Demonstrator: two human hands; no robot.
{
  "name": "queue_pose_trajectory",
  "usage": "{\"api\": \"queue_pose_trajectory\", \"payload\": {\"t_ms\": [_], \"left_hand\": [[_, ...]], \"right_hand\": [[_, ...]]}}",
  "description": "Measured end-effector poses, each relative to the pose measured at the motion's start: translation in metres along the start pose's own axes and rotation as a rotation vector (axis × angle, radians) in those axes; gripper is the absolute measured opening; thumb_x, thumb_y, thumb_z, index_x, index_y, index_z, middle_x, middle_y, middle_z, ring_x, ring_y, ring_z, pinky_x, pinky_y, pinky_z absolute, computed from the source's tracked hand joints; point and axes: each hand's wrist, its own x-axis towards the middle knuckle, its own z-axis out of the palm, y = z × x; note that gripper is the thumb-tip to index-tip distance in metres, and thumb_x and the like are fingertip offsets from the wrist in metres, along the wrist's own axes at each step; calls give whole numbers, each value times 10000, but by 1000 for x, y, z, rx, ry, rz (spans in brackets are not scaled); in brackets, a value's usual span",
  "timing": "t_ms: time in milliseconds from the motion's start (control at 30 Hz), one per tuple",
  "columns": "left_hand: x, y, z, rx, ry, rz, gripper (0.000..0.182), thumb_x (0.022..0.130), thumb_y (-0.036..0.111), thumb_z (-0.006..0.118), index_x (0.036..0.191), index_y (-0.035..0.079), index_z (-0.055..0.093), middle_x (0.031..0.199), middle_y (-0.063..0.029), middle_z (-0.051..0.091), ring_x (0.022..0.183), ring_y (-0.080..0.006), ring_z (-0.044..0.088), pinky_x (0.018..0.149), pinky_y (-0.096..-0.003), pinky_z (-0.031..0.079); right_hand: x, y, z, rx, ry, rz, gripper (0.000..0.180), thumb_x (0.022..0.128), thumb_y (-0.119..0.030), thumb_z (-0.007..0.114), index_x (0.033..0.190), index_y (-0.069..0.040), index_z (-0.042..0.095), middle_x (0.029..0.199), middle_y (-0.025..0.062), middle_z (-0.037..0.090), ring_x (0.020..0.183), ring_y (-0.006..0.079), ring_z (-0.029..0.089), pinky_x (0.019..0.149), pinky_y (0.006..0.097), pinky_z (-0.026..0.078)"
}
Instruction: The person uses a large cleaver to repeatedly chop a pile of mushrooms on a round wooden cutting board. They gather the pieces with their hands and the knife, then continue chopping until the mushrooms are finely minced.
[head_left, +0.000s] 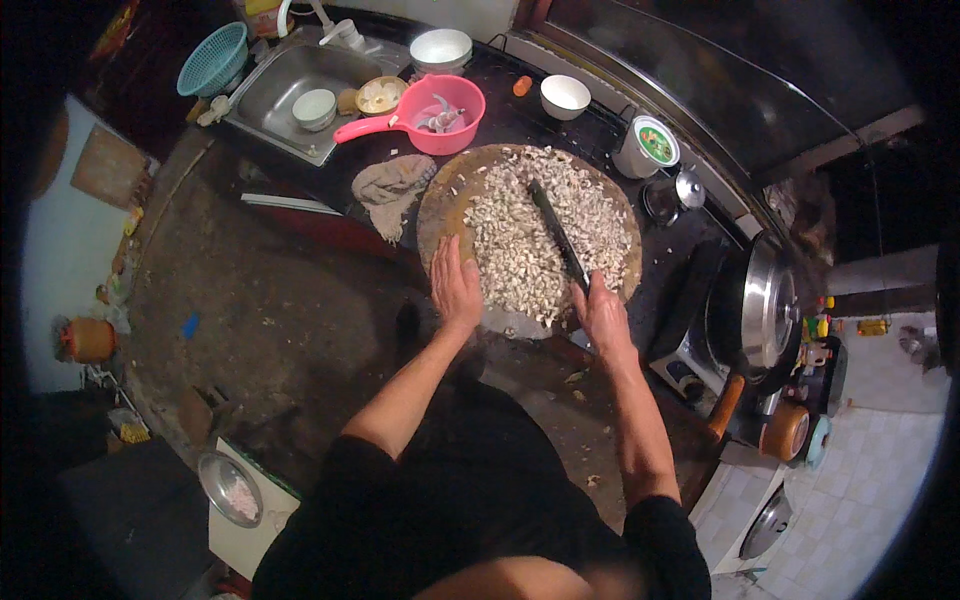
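Note:
A round wooden chopping board (448, 202) lies on the dark counter, its middle and right side covered by a thick layer of chopped pale pieces of food (517, 262), whose kind I cannot tell. My right hand (600, 307) grips the handle of a kitchen knife (555, 225) at the board's near right edge. The dark blade points away from me across the pieces. My left hand (456, 285) rests flat on the board's left edge, beside the pieces, holding nothing. Past the board's far left edge stands a pink plastic dipper (480, 101) with a metal blade part (442, 118) in it.
A crumpled cloth (390, 187) lies left of the board, with a steel sink (270, 97) beyond. Bowls, including a white one (565, 97), stand along the back. A lidded white tub (637, 150) is at the back right. To the right, a lidded pan (761, 307) sits on the stove.

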Motion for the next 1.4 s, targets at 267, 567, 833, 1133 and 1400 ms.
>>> {"api": "queue_pose_trajectory", "payload": {"t_ms": [267,567,833,1133,1400], "left_hand": [[2,-1,1,8,16,31,486,948,203,453,1386,-1,407,1383,-235,453,1307,-392,401,1109,-476,268],[5,4,-6,-226,-18,-135,473,975,222,399,1395,3,408,1386,-217,462,1290,-371,419,1107,-431,279],[1,-18,-40,-751,139,-286,618,1046,431,237,1396,-59,381,1426,-206,430,1352,-288,383,1150,-390,235],[-37,-32,-66,-646,128,-339,562,1059,363,229,1380,-65,397,1389,-214,464,1329,-285,410,1143,-387,241],[-36,-36,-63,-652,145,-383,548,1060,355,229,1377,-56,405,1364,-219,491,1316,-280,429,1141,-382,246]], "right_hand": [[-5,13,-10,185,253,94,267,926,-257,595,969,-22,477,750,273,620,735,474,609,595,534,458],[-27,46,0,-147,170,-107,299,860,-225,660,1055,-73,491,874,165,623,753,407,624,598,479,489],[-104,62,17,-286,-73,-452,427,740,-226,726,1113,-123,544,791,74,536,655,262,589,552,383,487],[-117,85,46,-369,-155,-566,444,745,-223,698,1145,-145,523,796,57,502,646,230,593,542,370,498],[-96,82,37,-359,-227,-562,455,756,-291,716,1136,-135,522,823,65,517,665,236,603,577,356,509]]}}
